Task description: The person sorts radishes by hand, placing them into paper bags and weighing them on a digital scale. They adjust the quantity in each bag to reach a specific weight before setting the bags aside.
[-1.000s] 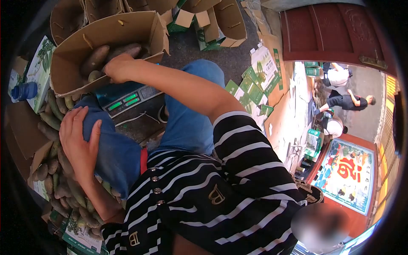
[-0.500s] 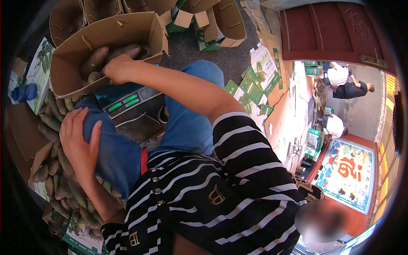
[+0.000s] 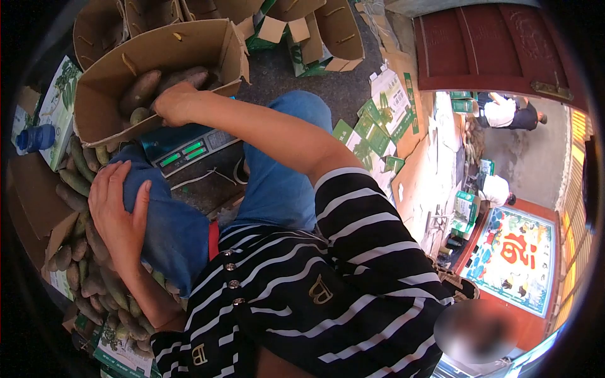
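Observation:
My right hand (image 3: 175, 104) reaches over the near rim of an open cardboard box (image 3: 214, 53). Its fingers are curled downward inside, and what they grip, if anything, is hidden. Beside it in the box lie long brownish tubers (image 3: 140, 90), with a rounder greenish one (image 3: 140, 115) close to the fingertips. The box rests on a digital scale (image 3: 189, 151) with lit green displays. My left hand (image 3: 118, 201) lies spread on my left knee in blue jeans (image 3: 173, 220), holding nothing.
A heap of similar tubers (image 3: 94, 283) lies along my left side. Several open boxes (image 3: 337, 38) stand beyond the scale. Flattened green-and-white cartons (image 3: 384, 113) lie to the right. A blue bottle cap (image 3: 36, 138) shows at far left. People (image 3: 504, 113) are at work in the background.
Both my hands have stayed in place, and the box and tubers look the same. In the background, a person in dark clothing has shifted slightly.

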A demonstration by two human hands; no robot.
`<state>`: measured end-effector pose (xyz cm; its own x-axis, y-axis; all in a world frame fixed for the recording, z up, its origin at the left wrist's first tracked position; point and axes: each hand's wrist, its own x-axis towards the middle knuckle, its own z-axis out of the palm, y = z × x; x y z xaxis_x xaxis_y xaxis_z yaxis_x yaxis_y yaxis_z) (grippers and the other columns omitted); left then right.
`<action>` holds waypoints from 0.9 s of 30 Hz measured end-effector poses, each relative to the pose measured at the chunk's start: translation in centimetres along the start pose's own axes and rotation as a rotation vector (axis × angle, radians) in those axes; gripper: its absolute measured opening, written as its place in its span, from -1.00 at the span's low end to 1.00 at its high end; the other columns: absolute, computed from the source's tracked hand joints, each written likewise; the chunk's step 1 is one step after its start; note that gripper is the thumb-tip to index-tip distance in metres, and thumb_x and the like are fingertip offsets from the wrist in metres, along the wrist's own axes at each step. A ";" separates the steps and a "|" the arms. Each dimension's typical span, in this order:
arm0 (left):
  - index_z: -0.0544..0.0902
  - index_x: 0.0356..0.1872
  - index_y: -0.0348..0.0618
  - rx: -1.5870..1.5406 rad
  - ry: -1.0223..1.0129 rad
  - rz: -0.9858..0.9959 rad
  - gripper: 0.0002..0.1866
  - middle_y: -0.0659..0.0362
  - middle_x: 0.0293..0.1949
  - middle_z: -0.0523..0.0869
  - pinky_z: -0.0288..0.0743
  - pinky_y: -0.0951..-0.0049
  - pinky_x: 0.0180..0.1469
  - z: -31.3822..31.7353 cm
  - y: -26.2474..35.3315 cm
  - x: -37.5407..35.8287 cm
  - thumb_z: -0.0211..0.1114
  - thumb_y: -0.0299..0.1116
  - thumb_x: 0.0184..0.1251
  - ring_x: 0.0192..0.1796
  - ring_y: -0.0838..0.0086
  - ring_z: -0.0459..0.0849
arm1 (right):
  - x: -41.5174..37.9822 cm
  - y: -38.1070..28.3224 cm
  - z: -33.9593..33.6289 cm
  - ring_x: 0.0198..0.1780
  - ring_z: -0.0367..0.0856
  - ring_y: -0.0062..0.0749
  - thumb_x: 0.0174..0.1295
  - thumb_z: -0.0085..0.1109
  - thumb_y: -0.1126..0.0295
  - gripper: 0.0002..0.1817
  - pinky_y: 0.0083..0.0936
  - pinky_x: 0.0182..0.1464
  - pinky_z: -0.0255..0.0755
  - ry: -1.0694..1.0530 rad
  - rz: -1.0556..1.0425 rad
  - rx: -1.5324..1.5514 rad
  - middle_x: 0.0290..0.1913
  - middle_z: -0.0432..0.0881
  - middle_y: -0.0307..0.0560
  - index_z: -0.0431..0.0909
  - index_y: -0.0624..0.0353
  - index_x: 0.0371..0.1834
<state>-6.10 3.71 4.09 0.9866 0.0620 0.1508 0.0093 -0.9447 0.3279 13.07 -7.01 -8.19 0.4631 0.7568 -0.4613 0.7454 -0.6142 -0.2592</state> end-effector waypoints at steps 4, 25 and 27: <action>0.56 -0.06 -0.21 -0.039 0.030 -0.010 -0.64 0.03 -0.04 0.57 0.27 0.21 0.16 0.0 0.2 0.1 0.32 -0.30 0.11 0.08 0.10 0.49 | -0.1 0.1 0.1 0.00 0.60 -0.13 0.08 0.22 0.15 -0.69 -0.22 -0.02 0.46 0.021 -0.014 0.007 -0.12 0.66 -0.01 0.66 0.05 -0.17; 0.56 -0.06 -0.23 -0.044 0.030 -0.008 -0.64 -0.01 -0.02 0.57 0.26 0.26 0.18 -0.4 0.5 0.0 0.29 -0.30 0.13 0.10 0.09 0.48 | -0.8 0.2 -0.5 -0.05 0.60 -0.06 0.10 0.21 0.18 -0.69 -0.19 -0.04 0.44 0.013 -0.057 -0.007 -0.16 0.65 0.05 0.63 0.11 -0.16; 0.56 -0.06 -0.23 -0.046 0.031 -0.009 -0.64 -0.01 -0.02 0.57 0.26 0.26 0.17 -0.4 0.5 0.0 0.29 -0.30 0.13 0.09 0.09 0.48 | -0.9 0.0 -0.6 -0.05 0.60 -0.06 0.10 0.20 0.17 -0.69 -0.20 -0.03 0.44 0.007 -0.051 -0.003 -0.16 0.65 0.05 0.63 0.12 -0.16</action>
<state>-6.16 3.36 4.61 0.9810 0.0812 0.1763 0.0100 -0.9283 0.3717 12.92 -7.61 -7.30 0.4284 0.7885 -0.4414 0.7696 -0.5743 -0.2791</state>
